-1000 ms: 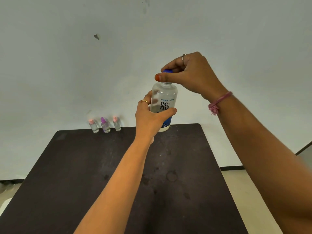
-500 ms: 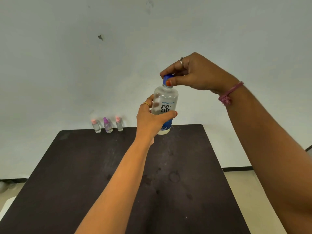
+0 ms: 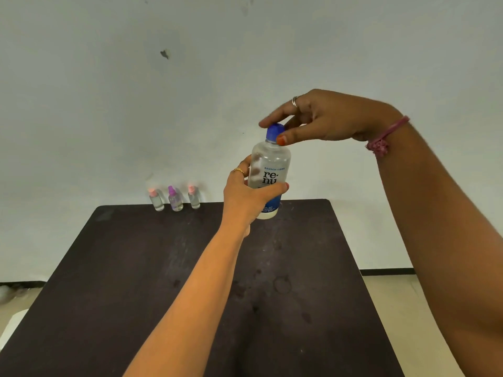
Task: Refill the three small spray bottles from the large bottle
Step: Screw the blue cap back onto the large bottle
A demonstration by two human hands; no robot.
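My left hand (image 3: pixel 249 198) grips the large clear bottle (image 3: pixel 272 164) around its lower half and holds it upright above the far edge of the dark table (image 3: pixel 190 268). The bottle has a white and blue label. My right hand (image 3: pixel 324 119) pinches its blue cap (image 3: pixel 275 130) between thumb and fingers from the right. Three small spray bottles stand in a row at the table's far left edge: a pink-capped one (image 3: pixel 156 201), a purple-capped one (image 3: pixel 174 200) and another pink-capped one (image 3: pixel 193 198).
A pale wall rises straight behind the table. Light floor shows to the right of the table, and a white object (image 3: pixel 11 325) lies at the lower left.
My right hand has turned on the cap, its fingers spreading so more of the blue cap shows. The large bottle stays upright in my left hand.
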